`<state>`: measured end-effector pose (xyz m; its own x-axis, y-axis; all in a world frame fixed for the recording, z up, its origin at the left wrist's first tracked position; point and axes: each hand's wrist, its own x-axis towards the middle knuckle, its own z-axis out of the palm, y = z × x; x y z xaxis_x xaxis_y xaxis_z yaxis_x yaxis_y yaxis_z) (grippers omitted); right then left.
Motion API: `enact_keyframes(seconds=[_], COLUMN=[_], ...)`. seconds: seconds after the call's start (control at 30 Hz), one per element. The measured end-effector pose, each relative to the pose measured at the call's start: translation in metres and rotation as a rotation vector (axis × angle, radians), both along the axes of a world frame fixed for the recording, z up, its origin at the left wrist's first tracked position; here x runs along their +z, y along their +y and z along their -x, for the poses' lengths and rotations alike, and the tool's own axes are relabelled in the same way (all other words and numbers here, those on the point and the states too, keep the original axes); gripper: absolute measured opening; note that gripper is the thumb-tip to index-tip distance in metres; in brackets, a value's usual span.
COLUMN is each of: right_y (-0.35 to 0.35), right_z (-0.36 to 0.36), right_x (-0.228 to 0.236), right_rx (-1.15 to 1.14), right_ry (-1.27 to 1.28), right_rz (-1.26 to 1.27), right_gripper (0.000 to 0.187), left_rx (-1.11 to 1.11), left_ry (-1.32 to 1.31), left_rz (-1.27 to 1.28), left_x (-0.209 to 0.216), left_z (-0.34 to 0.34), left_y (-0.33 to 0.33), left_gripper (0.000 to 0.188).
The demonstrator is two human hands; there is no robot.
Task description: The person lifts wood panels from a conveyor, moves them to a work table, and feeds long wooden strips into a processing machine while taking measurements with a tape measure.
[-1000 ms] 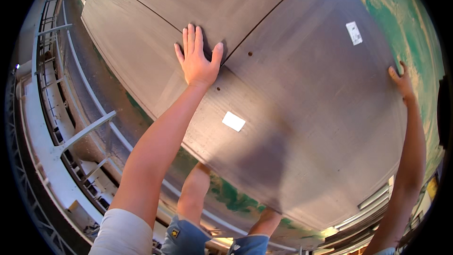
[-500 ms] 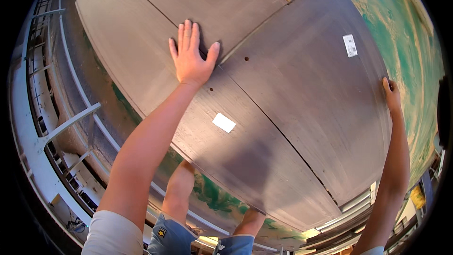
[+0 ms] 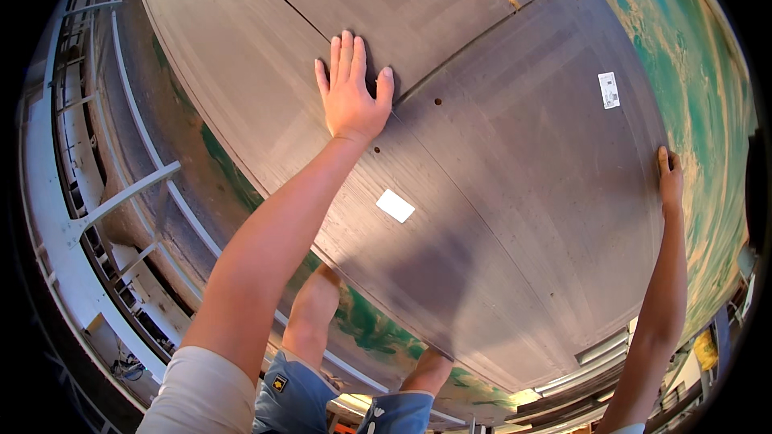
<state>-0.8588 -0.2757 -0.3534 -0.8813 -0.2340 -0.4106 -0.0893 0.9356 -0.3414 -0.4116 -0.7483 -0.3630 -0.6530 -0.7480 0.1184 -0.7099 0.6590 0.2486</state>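
My left hand (image 3: 352, 104) lies flat with fingers spread where three flat brown-grey boards meet. Its palm rests on the long near board (image 3: 265, 128), and its fingertips reach the seam with the far board (image 3: 410, 12). My right hand (image 3: 671, 181) holds the outer right edge of the right-hand board (image 3: 539, 145), its fingers partly hidden at that edge. A thin seam runs between the right-hand and near boards, closed along its visible length. A blank white label (image 3: 395, 206) sits on the near board, a printed label (image 3: 609, 90) on the right-hand one.
Green and tan swirled surface (image 3: 700, 112) shows beyond the boards on the right. A pale metal frame with rails (image 3: 121, 201) runs along the left. My bare knees (image 3: 312, 313) touch or nearly touch the near edge. Metal slats (image 3: 587, 366) lie at lower right.
The dark gap between the right-hand board and the near board has closed to a thin line. My right hand stays at the outer edge; my left hand stays flat at the junction.
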Motion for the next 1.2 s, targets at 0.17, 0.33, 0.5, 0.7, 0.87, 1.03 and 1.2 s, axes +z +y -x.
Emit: enact_keyframes(seconds=[0.17,0.33,0.5,0.7,0.87,1.03,1.2], right_y=[0.025,0.032,0.03,-0.015,-0.197,-0.276,-0.305], right_z=[0.016,0.02,0.024,0.007,-0.095,-0.19,-0.252], right_x=[-0.018,-0.022,-0.027,-0.026,0.005,0.033,0.05], right_rx=[0.094,0.071,0.061,0.279,0.466,0.455,0.491], right_ry=[0.003,-0.023,-0.01,0.321,0.392,0.186,0.111], right_rz=[0.067,0.043,0.037,0.084,0.23,0.115,-0.148], right_gripper=[0.07,0.067,0.07,0.065,0.065,0.075,0.094], left_rx=[-0.035,-0.037,-0.006,-0.021,0.0,0.012,-0.025], left_ry=[0.02,0.022,-0.002,0.016,0.011,0.005,-0.012], left_rz=[-0.018,-0.05,-0.077,-0.109,-0.116,-0.215,-0.306], left_x=[0.006,0.014,0.019,0.019,0.024,0.031,0.049], left_z=[0.005,0.004,0.005,0.008,0.004,0.002,0.001], left_y=[0.008,0.008,0.011,0.012,0.004,-0.004,-0.018], left_gripper=[0.069,0.071,0.071,0.07,0.071,0.075,0.079])
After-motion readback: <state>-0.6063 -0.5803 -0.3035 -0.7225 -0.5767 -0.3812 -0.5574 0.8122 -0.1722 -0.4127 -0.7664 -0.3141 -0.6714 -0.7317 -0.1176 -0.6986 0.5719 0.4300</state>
